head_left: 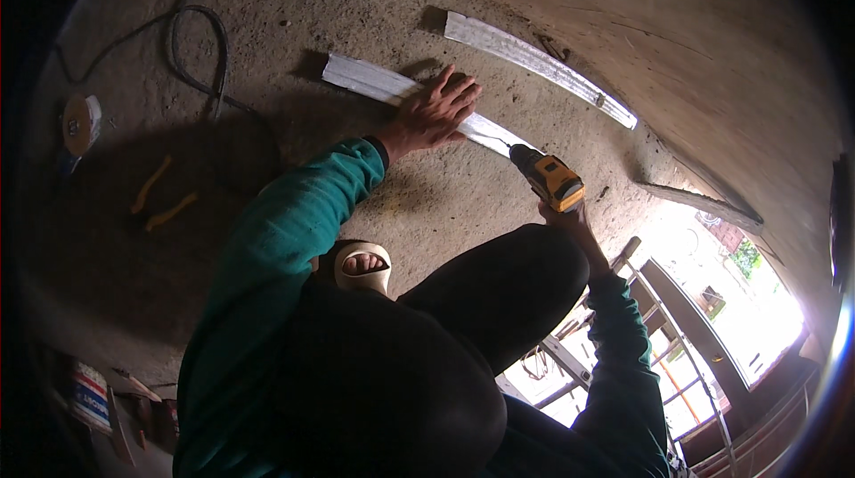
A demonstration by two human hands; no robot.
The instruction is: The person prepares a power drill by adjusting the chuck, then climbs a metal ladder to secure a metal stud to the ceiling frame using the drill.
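A long silvery metal strip (370, 79) lies on the rough floor in front of me. My left hand (435, 111) rests flat across its middle, fingers stretched out and slightly spread. In my right hand (570, 215) is a yellow and black cordless drill (554, 182), gripped from below. Its thin bit points at the strip's right part, just right of my left hand; I cannot tell whether the tip is in the metal. Beyond this strip, a second metal strip (534, 59) lies roughly parallel, near the wall, touched by neither hand.
Pliers with yellow handles (153, 186) lie on the floor to the left. Near them is a round disc-like thing (82, 126), and a dark cable (219, 41) loops behind. A wall (677, 41) rises at the far right. A ladder (663, 309) stands by the bright opening.
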